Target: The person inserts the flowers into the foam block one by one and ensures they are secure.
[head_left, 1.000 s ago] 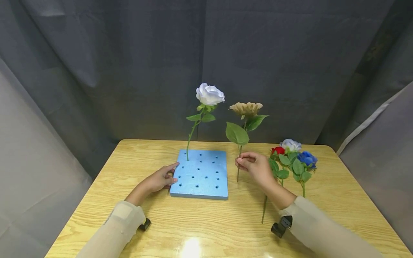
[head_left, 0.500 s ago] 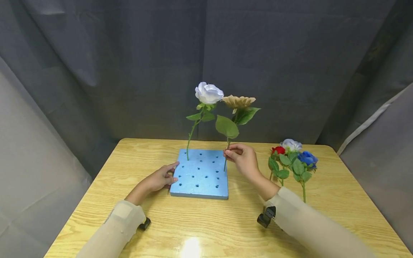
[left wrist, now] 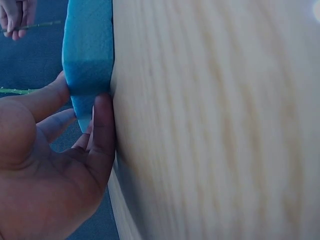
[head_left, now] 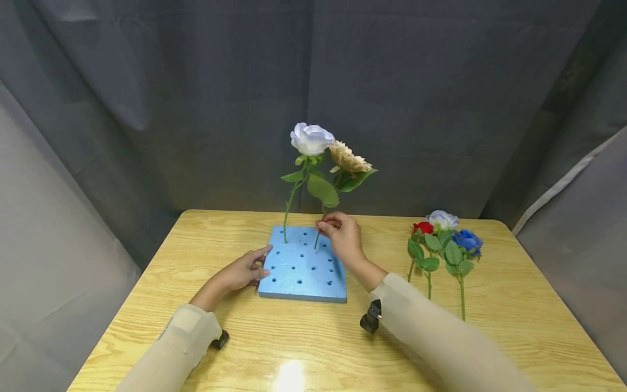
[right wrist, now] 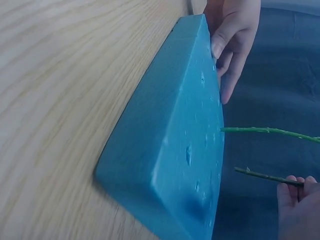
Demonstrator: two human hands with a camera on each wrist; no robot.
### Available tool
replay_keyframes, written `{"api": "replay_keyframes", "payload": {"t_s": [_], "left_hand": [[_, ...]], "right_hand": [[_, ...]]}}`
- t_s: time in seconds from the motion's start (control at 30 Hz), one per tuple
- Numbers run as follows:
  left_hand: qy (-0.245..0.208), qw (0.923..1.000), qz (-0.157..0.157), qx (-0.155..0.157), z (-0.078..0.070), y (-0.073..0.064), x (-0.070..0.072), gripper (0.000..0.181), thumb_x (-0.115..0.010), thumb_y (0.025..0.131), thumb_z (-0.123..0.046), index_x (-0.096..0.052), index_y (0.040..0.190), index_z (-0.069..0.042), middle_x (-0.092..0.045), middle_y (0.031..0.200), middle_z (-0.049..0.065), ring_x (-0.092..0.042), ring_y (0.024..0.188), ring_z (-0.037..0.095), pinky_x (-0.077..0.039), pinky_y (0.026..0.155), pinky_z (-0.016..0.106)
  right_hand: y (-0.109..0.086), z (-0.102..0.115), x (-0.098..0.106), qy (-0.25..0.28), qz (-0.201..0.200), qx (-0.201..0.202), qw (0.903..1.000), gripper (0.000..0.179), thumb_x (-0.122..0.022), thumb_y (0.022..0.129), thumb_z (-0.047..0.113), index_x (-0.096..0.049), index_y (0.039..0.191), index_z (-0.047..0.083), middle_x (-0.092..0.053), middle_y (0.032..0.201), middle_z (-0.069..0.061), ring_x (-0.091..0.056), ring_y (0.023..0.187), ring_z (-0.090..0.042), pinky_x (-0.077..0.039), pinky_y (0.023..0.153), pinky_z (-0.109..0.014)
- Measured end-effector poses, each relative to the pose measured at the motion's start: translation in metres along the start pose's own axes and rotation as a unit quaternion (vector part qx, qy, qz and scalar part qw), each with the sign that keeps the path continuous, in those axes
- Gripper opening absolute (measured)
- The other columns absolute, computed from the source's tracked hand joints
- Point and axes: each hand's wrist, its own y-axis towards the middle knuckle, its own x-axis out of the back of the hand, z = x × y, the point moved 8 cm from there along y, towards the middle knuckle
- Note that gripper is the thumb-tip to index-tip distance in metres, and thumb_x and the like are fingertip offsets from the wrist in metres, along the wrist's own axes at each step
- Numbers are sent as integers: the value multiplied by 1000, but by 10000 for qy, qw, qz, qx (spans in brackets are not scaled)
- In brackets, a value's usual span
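A blue foam board dotted with holes lies on the table. My left hand grips its left edge; in the left wrist view, thumb and fingers lie around the foam's side. A white rose stands in a hole near the board's back left. My right hand pinches the stem of a beige flower with green leaves, held over the board. In the right wrist view, the lower tip of that stem is apart from the foam. Its bloom tilts right, partly behind the white rose.
On the right of the wooden table lie a red rose, a pale rose and a blue rose, their stems toward the front. Behind the table hangs a dark grey curtain.
My right hand has carried the beige flower left, from beside the board to over it, and the bloom has tipped to the right. My left hand has stayed at the board's edge.
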Motion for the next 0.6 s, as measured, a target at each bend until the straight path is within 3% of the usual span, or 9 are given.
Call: {"api": "replay_keyframes", "payload": {"t_s": [0.33, 0.6], "left_hand": [[67, 10000, -49, 1, 0, 0, -1, 70, -59, 105, -9, -23, 166, -12, -34, 154, 28, -63, 93, 18, -56, 78, 36], [114, 9999, -60, 101, -3, -1, -4, 70, -58, 106, -9, -22, 166, -14, -32, 156, 29, -64, 100, 20, -57, 82, 36]], "right_hand": [[11, -7, -15, -80, -35, 230, 9997, 11, -70, 96, -3, -68, 99, -13, -73, 100, -26, -73, 95, -41, -61, 81, -33], [15, -11, -22, -476, -36, 265, 9985, 8, -72, 95, 0, -70, 98, -8, -75, 98, -19, -74, 91, -30, -61, 79, -31]]}}
